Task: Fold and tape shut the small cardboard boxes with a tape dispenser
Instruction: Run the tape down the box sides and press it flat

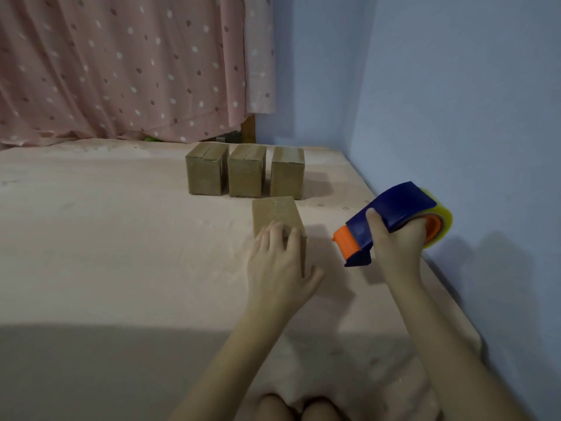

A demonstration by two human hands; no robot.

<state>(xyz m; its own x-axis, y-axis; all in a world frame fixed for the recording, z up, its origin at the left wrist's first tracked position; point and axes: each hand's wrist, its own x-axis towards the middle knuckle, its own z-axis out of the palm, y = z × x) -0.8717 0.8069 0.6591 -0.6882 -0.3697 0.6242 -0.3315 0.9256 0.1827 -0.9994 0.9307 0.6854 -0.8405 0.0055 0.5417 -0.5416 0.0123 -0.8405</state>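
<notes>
Head view: on a pink-sheeted bed (121, 238), the left hand (280, 262) rests with fingers spread on the near end of a small cardboard box (277, 217). Just beside it, the right hand (397, 241) grips a blue-and-orange tape dispenser (391, 220), lifted off the bed near the blue wall (455, 101). Three taped boxes (246, 174) stand in a row beyond, before a dotted pink curtain (121, 71).

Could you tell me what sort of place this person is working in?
Probably a bedroom at home: a pink sheet-covered mattress serves as the work surface, a pink spotted fabric curtain hangs behind, and a plain blue painted wall borders it.
</notes>
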